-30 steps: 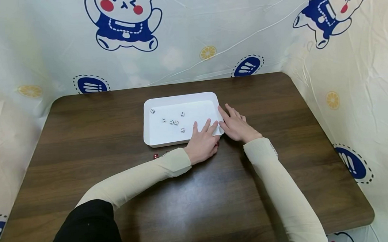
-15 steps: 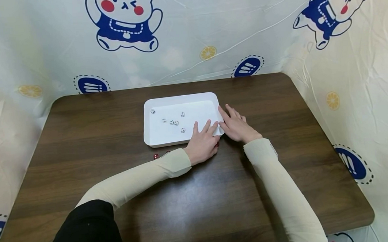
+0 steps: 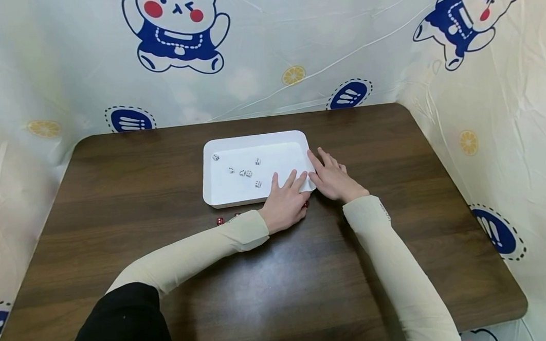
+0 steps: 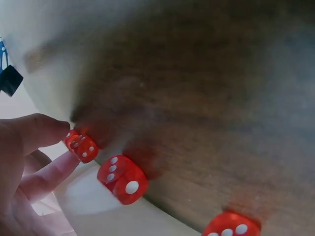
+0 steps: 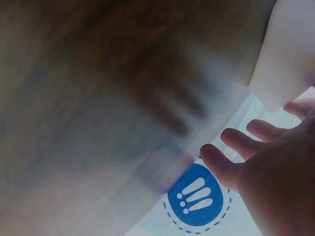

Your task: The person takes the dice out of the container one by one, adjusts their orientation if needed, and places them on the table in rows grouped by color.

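Note:
A white tray point(image 3: 237, 193) sits on the table with several white dice point(image 3: 248, 173) inside. Over its front right corner, my left hand point(image 3: 285, 201) spreads its outer fingers. Thumb and index finger pinch a red die point(image 4: 84, 150) just outside the tray's front side; a bit more red shows behind it. Another red die point(image 4: 123, 179) lies in line with it on the table, close to the tray wall. My right hand point(image 3: 333, 177) rests at the tray's right end with fingers stretched out, some at the rim, and holds nothing. Its palm side is hidden in the head view.
Two red dice point(image 3: 220, 221) show left of the left sleeve point(image 3: 250, 226), which covers part of the table in front of the tray. The brown wooden table point(image 3: 130, 178) is backed by a printed curtain point(image 3: 257, 37).

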Tool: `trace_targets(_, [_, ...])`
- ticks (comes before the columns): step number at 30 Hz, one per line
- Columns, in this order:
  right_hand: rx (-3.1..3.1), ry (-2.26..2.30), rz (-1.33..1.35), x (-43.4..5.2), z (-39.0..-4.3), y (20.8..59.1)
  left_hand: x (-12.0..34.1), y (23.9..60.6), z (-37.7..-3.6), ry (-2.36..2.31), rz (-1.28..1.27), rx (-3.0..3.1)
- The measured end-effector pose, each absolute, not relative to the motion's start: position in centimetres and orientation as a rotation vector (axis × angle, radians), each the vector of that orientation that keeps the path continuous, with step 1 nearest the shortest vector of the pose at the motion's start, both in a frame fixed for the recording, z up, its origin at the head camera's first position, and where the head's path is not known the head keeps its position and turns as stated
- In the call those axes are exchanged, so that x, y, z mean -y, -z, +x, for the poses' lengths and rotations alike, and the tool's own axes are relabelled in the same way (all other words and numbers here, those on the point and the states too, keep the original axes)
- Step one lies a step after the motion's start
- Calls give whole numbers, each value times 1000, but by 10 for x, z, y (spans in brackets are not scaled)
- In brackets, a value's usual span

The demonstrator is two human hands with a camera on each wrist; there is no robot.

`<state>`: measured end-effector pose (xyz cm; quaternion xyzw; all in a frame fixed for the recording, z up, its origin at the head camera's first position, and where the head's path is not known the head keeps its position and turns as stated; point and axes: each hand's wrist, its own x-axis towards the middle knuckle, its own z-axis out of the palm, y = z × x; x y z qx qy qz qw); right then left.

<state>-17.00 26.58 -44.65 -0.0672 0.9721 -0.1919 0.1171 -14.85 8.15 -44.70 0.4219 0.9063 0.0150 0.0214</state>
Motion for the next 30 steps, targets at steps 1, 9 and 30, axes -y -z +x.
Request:
trace_targets(1, [-2844, 562, -195, -265, -170, 447, -81, 447, -148, -49, 1305, -2811])
trace_targets(9, [-2826, 588, -181, -262, -169, 449, -68, 425, -140, -164, 1319, -2837])
trace_targets(30, [-2774, 680, -73, -245, -168, 447, 88, 395, -174, -1340, 362, -2941])
